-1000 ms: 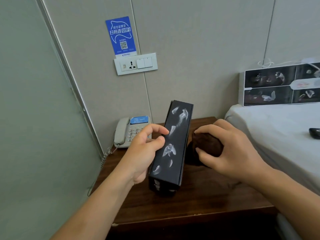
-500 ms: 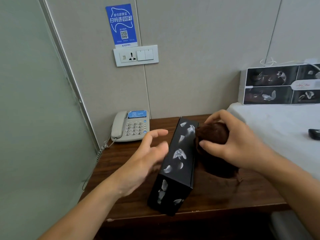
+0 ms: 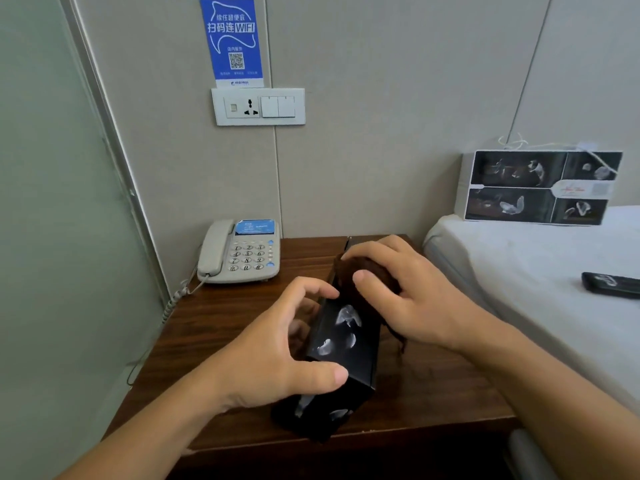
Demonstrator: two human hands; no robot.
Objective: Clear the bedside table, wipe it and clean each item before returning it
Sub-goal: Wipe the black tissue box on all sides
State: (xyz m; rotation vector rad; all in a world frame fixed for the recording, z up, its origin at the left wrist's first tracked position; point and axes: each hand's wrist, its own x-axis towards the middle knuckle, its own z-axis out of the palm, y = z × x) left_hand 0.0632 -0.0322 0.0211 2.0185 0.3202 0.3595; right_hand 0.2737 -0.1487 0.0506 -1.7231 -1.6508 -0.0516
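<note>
While the left hand (image 3: 277,358) grips the black box (image 3: 341,344), the right hand (image 3: 408,299) clutches a brown cloth (image 3: 367,275).

Dark wooden bedside table (image 3: 221,344), bearing a grey telephone (image 3: 239,252) at far left and a long black box (image 3: 341,355) near centre. White bed (image 3: 540,271) at right, carrying a printed box (image 3: 540,187) and a black remote (image 3: 611,285).

box (image 3: 341,344): showing black with white feather shapes
cloth (image 3: 367,275): showing dark brown
telephone (image 3: 239,252): showing grey
</note>
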